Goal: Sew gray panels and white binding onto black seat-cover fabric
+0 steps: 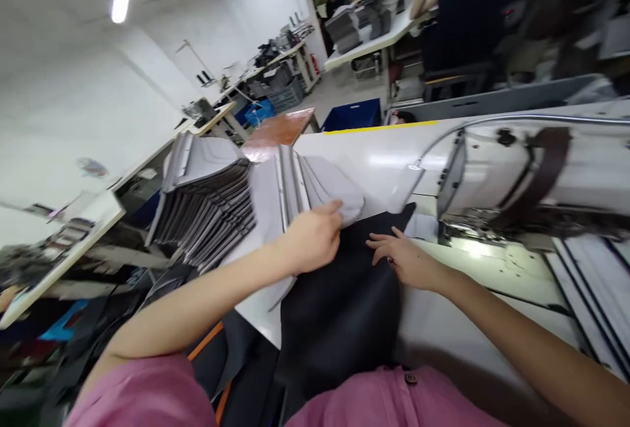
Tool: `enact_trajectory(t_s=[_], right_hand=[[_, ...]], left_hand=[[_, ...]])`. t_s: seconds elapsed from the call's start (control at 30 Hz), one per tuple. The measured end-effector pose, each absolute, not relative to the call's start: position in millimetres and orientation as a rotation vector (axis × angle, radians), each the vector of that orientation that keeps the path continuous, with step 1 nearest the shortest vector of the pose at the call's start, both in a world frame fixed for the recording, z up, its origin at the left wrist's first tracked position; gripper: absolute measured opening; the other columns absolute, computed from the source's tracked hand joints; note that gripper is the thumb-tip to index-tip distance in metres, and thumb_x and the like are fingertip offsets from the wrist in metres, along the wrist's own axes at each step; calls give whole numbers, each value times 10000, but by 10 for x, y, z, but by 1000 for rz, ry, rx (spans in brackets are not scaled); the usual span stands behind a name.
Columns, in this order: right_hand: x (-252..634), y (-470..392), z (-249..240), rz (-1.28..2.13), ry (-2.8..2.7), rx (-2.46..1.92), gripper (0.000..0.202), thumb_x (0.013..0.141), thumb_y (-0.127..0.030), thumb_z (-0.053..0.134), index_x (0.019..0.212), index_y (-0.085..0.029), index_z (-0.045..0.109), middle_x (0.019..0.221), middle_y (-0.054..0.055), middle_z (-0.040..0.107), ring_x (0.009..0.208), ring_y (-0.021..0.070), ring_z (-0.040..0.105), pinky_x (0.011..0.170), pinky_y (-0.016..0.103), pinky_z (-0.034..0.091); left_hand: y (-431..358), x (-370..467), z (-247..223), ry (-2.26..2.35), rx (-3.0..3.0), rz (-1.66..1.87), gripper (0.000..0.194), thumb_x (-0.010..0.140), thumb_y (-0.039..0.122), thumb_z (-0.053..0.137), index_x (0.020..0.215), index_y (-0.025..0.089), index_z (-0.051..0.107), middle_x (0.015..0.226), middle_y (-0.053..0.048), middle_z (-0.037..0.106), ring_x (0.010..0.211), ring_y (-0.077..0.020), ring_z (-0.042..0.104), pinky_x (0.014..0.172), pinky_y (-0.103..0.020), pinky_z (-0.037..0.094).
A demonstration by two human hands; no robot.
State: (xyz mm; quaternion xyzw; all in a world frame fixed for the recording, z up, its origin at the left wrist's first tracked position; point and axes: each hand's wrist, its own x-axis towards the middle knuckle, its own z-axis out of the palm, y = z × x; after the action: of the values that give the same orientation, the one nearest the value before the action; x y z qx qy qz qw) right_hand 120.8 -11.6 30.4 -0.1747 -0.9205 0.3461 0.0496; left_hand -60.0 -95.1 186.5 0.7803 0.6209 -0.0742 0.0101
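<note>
A black sheet of material (344, 309), possibly leather or fabric, lies over the white table in front of me and hangs toward my body. My left hand (317, 237) is closed at its upper left corner, gripping the sheet beside the grey panels (329, 181); the fingertips are partly hidden. Spread fingers of my right hand (403, 258) rest on the sheet near its upper right edge. Just right of that hand is a sewing machine (522, 171), its lit needle area close to the sheet's pointed corner.
A tall stack of grey panels (207, 210) stands at left. White strips with dark lines (598, 296) lie to the right. Beyond the white table (354, 148) are a blue crate (352, 115) and a brown board (280, 132). A person in dark clothes (465, 20) is farther back.
</note>
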Motion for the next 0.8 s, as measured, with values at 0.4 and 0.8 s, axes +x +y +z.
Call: enact_trajectory(t_s=[0.4, 0.8], right_hand=[[2011, -681, 305, 1309, -2498, -498, 116, 690, -103, 525, 663, -183, 604, 716, 6, 617, 783, 166, 546, 872, 350, 340], [2071, -677, 277, 1255, -2459, -443, 93, 702, -134, 523, 638, -185, 479, 695, -21, 584, 755, 154, 528, 1003, 390, 245]], left_hand=[[-724, 327, 750, 1509, 2404, -182, 502, 735, 236, 524, 1222, 113, 517, 1501, -123, 316, 1232, -305, 465, 1017, -436, 455], [-370, 424, 804, 1340, 2299, -363, 658, 715, 179, 474, 1365, 100, 417, 1546, -117, 205, 1347, -300, 348, 1101, -432, 361]])
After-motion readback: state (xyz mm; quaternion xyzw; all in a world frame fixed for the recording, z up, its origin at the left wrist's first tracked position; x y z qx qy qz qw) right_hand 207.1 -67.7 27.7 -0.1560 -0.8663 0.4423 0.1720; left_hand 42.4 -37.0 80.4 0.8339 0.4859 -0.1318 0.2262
